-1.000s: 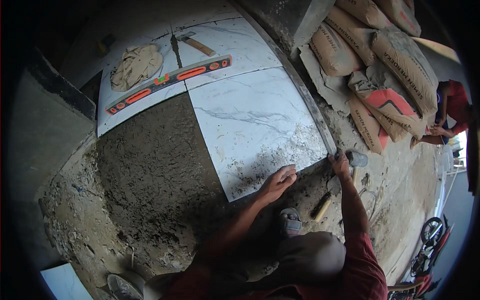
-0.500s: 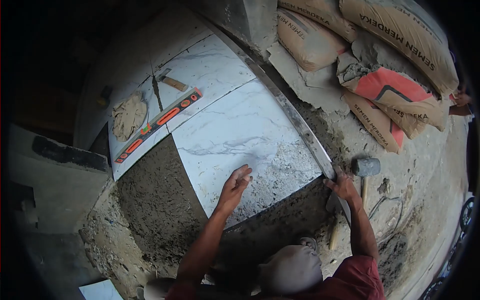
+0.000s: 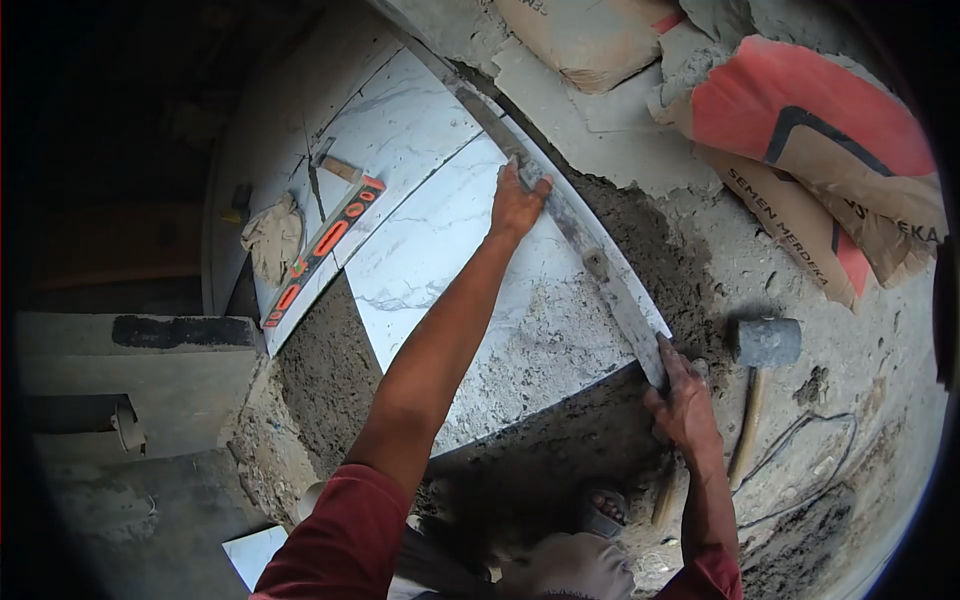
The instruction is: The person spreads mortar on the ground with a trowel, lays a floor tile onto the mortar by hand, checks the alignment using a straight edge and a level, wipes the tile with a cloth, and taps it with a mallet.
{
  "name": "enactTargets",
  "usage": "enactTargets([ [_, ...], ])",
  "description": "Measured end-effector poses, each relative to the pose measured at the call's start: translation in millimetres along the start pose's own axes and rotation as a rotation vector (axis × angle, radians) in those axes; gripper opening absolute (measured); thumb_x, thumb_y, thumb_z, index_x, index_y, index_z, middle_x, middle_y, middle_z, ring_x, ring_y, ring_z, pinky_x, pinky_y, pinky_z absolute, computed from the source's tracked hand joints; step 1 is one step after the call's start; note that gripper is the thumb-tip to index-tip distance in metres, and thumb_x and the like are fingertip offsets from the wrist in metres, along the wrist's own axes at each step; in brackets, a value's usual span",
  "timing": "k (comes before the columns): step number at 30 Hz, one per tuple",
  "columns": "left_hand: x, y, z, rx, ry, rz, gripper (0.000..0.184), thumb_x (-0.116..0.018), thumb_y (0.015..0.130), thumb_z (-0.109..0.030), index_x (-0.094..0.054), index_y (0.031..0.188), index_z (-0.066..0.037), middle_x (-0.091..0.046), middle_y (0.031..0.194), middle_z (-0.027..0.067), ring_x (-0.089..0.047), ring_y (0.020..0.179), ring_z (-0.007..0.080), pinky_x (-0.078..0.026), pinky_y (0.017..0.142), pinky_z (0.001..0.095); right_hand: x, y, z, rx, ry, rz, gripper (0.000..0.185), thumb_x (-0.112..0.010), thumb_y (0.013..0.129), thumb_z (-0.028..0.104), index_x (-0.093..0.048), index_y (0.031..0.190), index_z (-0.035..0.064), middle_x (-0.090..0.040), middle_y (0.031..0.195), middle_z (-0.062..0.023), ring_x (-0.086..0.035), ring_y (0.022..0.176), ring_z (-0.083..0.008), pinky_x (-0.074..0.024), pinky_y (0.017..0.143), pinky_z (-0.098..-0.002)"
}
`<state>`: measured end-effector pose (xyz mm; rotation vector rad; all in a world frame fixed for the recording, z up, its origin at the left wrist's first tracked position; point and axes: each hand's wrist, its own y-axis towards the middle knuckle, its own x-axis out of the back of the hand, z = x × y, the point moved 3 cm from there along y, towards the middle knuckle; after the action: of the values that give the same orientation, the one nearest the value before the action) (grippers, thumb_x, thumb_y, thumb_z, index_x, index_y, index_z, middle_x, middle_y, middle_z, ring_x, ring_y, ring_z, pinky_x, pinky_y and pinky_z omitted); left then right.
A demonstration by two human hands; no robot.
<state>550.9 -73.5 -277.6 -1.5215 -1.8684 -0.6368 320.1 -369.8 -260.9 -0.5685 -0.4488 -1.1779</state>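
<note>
A long, mortar-stained metal straightedge (image 3: 572, 225) lies slantwise over the right margin of a white marbled floor tile (image 3: 420, 290). Partway along the bar, my left hand (image 3: 519, 203) has its fingers closed over it. My right hand (image 3: 688, 405) grips the bar's near end, beside the tile's near right corner. Grey mortar crumbs speckle the near part of the tile.
A spirit level (image 3: 325, 250), a hammer (image 3: 340, 168) and a crumpled cloth (image 3: 273, 238) rest on tiles to the left. Wet mortar (image 3: 330, 375) borders the tile. Right of me are a rubber mallet (image 3: 768, 342) and cement bags (image 3: 800, 235).
My left hand has gone from above the tile forward onto the straightedge. The bar has shifted left onto the tile, with my right hand still at its near end. The view has shifted too.
</note>
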Motion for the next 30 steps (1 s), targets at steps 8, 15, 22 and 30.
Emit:
enactTargets([
  [8,-4,-10,-1,0.099,-0.044,0.012,0.084,-0.061,0.084,-0.044,-0.024,0.144,0.003,-0.04,0.14,0.0267,-0.041,0.13,0.0364,-0.032,0.108,0.0353,2,10,9,-0.037,0.087,0.022,0.073,-0.06,0.07,-0.001,-0.038,0.14,0.0038,-0.057,0.112,-0.0271,-0.057,0.099,-0.0453,-0.048,0.085,-0.0467],
  [15,4,-6,2,0.1,-0.014,0.085,0.088,-0.057,0.086,-0.048,-0.015,0.148,-0.002,-0.041,0.139,0.028,-0.042,0.129,0.0388,-0.032,0.108,0.0359,-3,15,11,-0.035,0.013,0.0,0.07,-0.059,0.074,0.001,-0.037,0.14,0.0036,-0.055,0.117,-0.0283,-0.055,0.105,-0.046,-0.047,0.089,-0.0477],
  [22,-1,4,15,0.099,-0.057,0.17,0.091,-0.054,0.086,-0.048,-0.006,0.15,-0.006,-0.042,0.138,0.0303,-0.042,0.128,0.0416,-0.031,0.109,0.0364,-4,21,7,-0.059,-0.004,-0.013,0.068,-0.063,0.077,0.005,-0.038,0.14,0.0044,-0.055,0.121,-0.0263,-0.055,0.108,-0.044,-0.0469,0.091,-0.0458],
  [30,2,1,13,0.082,-0.074,0.19,0.091,-0.056,0.085,-0.044,-0.004,0.15,-0.008,-0.037,0.142,0.0281,-0.039,0.131,0.0396,-0.029,0.109,0.0356,13,0,1,-0.096,-0.033,0.004,0.071,-0.067,0.075,0.008,-0.039,0.14,0.0101,-0.054,0.122,-0.0268,-0.055,0.11,-0.0455,-0.0477,0.09,-0.0462],
])
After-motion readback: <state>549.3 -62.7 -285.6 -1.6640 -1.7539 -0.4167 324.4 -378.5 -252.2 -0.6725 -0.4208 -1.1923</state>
